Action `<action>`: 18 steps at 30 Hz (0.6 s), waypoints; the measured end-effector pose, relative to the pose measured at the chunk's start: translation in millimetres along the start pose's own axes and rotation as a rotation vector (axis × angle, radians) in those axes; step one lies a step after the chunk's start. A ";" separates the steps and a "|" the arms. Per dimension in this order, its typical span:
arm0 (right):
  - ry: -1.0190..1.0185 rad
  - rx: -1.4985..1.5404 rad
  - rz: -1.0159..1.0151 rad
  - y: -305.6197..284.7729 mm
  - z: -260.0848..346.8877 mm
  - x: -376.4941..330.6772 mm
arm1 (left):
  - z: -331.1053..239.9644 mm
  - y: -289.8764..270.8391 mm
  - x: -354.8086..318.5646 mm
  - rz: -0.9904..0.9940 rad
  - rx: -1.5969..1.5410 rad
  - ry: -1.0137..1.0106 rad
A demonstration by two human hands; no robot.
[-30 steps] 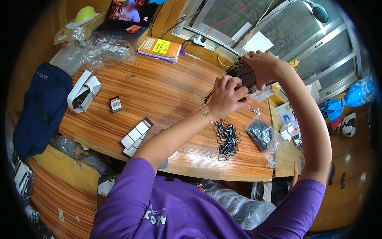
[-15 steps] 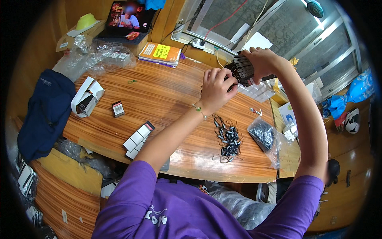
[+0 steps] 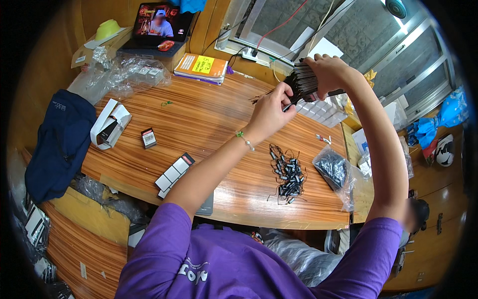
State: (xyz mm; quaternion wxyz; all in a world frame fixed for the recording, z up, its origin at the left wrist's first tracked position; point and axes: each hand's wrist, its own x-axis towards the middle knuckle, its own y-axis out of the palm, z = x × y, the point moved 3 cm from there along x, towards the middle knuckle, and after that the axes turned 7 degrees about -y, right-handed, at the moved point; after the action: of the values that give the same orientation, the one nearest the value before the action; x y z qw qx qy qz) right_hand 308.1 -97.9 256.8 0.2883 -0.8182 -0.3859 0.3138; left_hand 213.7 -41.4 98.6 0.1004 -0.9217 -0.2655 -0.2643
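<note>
My right hand (image 3: 330, 75) is closed around a thick stack of thin dark cards (image 3: 304, 79), held above the far right part of the table. At the stack's left end my left hand (image 3: 273, 110) has its fingers bent in a pinch. Thin dark strands show beside its fingertips, but what they grip is mostly hidden. Below the hands lies a heap of small black-and-silver cylinders with black cords (image 3: 290, 175). To its right sits a clear bag of black pieces (image 3: 330, 168). White box-like pieces (image 3: 323, 113) stand in rows under the stack.
On the wooden table (image 3: 224, 174) lie a small black-and-white box (image 3: 148, 138), a row of white boxes (image 3: 172, 175) and an open white carton (image 3: 110, 127). Notebooks (image 3: 200, 69), crumpled plastic (image 3: 122, 70) and a lit screen (image 3: 158, 21) are at the back. A navy bag (image 3: 59, 144) is left.
My left hand's fingers have drawn together and turned, and dark strands now show to their left. The right hand keeps the stack in nearly the same place. The view has shifted slightly.
</note>
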 end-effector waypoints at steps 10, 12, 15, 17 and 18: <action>-0.001 0.019 -0.049 -4.1 1.9 0.0 | 4.9 -16.8 5.6 -0.004 0.119 0.178; 0.003 0.009 -0.039 -1.9 -0.2 3.0 | 9.4 -21.3 -0.5 -0.306 0.341 0.287; 0.029 -0.007 -0.025 5.6 -9.0 -2.4 | -6.9 -3.8 -27.9 -0.290 0.091 0.191; 0.012 0.003 -0.019 5.6 -8.2 -0.4 | -5.8 31.3 -53.2 0.364 -0.157 -0.069; -0.001 -0.001 -0.026 4.8 -7.5 0.6 | -8.5 46.7 -63.3 0.507 -0.098 -0.039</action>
State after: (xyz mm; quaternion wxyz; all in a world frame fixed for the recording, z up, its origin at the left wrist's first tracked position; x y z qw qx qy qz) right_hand 316.0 -101.7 257.9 0.2919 -0.8131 -0.3967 0.3104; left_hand 189.8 -111.0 69.5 0.1134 -0.9675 -0.0148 -0.2255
